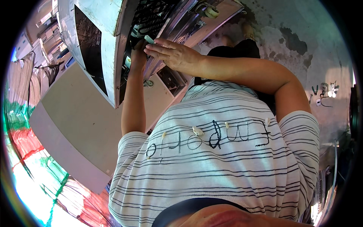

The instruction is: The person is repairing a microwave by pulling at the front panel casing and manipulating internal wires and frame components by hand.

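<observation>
My left hand (138, 53) reaches into the open interior of a white-panelled machine (109, 49); its fingers are mostly lost in shadow there. Close beside it, my right hand (176, 56) comes across from the right. At the tips of its thumb and fingers is a small pale cylindrical piece (149, 39), which it seems to pinch. What this piece belongs to cannot be made out. Dark ribbed parts (151, 19) fill the interior beyond the hands, and metal rails (174, 22) run alongside.
A beige flat panel (79, 113) extends to the left below the machine. A round roller or wheel (208, 9) sits on the machine's far edge. Several small tools (325, 90) lie on the stained concrete floor (302, 26) at right. Striped and coloured fabric (26, 125) hangs at far left.
</observation>
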Action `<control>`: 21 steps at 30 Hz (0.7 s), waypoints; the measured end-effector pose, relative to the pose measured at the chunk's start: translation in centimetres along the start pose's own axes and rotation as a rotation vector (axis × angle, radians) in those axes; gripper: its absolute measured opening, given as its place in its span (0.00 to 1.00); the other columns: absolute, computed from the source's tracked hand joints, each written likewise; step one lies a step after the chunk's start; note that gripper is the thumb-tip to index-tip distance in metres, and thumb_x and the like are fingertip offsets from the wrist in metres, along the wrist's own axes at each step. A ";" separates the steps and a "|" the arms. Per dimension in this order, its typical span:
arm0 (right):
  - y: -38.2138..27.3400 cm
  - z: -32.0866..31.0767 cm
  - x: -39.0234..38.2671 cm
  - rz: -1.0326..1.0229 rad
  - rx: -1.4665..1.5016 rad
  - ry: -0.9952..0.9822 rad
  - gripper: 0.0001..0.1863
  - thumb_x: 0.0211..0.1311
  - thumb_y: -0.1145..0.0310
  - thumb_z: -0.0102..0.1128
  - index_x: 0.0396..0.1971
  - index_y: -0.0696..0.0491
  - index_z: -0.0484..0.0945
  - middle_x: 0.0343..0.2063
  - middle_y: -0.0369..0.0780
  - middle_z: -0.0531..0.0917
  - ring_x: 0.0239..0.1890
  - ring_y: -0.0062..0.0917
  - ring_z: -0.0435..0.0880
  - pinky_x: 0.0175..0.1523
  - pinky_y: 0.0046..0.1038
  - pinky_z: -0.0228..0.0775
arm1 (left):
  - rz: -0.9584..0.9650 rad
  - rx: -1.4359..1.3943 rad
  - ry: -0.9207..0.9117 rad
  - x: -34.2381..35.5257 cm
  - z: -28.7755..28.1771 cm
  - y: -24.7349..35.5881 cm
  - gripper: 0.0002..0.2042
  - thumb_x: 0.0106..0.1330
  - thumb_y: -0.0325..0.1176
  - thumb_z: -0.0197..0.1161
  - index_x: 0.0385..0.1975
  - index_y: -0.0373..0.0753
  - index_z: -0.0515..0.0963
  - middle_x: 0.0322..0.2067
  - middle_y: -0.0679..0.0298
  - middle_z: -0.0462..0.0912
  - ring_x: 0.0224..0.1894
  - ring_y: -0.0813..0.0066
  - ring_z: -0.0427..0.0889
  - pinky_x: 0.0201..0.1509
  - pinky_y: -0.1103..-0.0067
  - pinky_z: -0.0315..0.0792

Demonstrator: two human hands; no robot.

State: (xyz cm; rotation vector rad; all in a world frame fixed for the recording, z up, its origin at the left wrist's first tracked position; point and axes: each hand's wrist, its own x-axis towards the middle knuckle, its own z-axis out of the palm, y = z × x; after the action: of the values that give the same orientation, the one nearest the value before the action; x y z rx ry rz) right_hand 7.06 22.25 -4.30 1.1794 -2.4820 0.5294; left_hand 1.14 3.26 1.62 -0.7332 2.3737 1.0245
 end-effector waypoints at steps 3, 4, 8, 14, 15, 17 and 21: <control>0.0 -0.1 0.0 -0.003 0.000 -0.002 0.10 0.56 0.64 0.55 0.32 0.40 0.86 0.71 0.33 0.50 0.74 0.29 0.39 0.76 0.39 0.26 | -0.019 0.012 -0.013 0.4 -0.2 -0.3 0.17 0.73 0.34 0.42 0.54 0.33 0.72 0.47 0.60 0.78 0.48 0.73 0.77 0.50 0.81 0.71; 0.0 0.0 0.0 -0.003 0.001 0.001 0.10 0.56 0.64 0.55 0.32 0.40 0.86 0.71 0.33 0.50 0.74 0.29 0.39 0.76 0.39 0.26 | -0.022 0.013 -0.024 0.6 -0.4 -0.5 0.17 0.73 0.34 0.41 0.54 0.34 0.72 0.46 0.61 0.78 0.47 0.73 0.77 0.50 0.81 0.71; 0.0 -0.1 0.0 -0.010 -0.011 -0.014 0.11 0.57 0.63 0.54 0.36 0.41 0.86 0.71 0.33 0.50 0.74 0.28 0.39 0.76 0.39 0.26 | 0.031 0.033 -0.039 0.9 -0.8 -1.1 0.13 0.69 0.29 0.45 0.45 0.33 0.77 0.39 0.62 0.81 0.39 0.76 0.78 0.42 0.81 0.72; -0.1 -0.4 0.0 -0.008 -0.032 -0.041 0.12 0.57 0.64 0.53 0.37 0.42 0.85 0.71 0.33 0.50 0.74 0.28 0.40 0.76 0.39 0.26 | 0.054 -0.001 -0.040 0.9 -0.7 -1.2 0.13 0.69 0.28 0.45 0.42 0.34 0.79 0.37 0.63 0.82 0.37 0.76 0.78 0.41 0.81 0.71; -0.1 -0.4 0.0 -0.011 -0.032 -0.046 0.12 0.57 0.64 0.53 0.37 0.42 0.86 0.71 0.33 0.50 0.74 0.28 0.40 0.76 0.39 0.26 | 0.049 -0.001 -0.038 1.0 -0.6 -1.1 0.14 0.69 0.29 0.45 0.42 0.34 0.79 0.38 0.63 0.82 0.37 0.76 0.78 0.41 0.81 0.71; -0.1 -0.5 0.1 -0.017 -0.032 -0.057 0.12 0.57 0.64 0.53 0.36 0.42 0.86 0.71 0.34 0.50 0.74 0.28 0.40 0.76 0.40 0.26 | 0.054 -0.025 -0.039 1.3 -0.7 -1.4 0.14 0.68 0.29 0.45 0.42 0.33 0.79 0.38 0.63 0.82 0.37 0.76 0.78 0.41 0.81 0.71; -0.3 -0.3 0.1 0.008 0.021 -0.023 0.11 0.56 0.64 0.54 0.35 0.43 0.86 0.71 0.35 0.51 0.74 0.29 0.41 0.76 0.40 0.27 | 0.058 -0.042 -0.014 1.4 -0.6 -1.7 0.14 0.68 0.30 0.46 0.43 0.33 0.79 0.38 0.62 0.82 0.38 0.76 0.78 0.41 0.80 0.71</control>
State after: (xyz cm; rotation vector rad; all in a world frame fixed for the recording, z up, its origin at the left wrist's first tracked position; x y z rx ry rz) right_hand 7.33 22.17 -3.92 1.1904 -2.5071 0.5481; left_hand 1.03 1.38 0.32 -0.6740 2.3808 1.1025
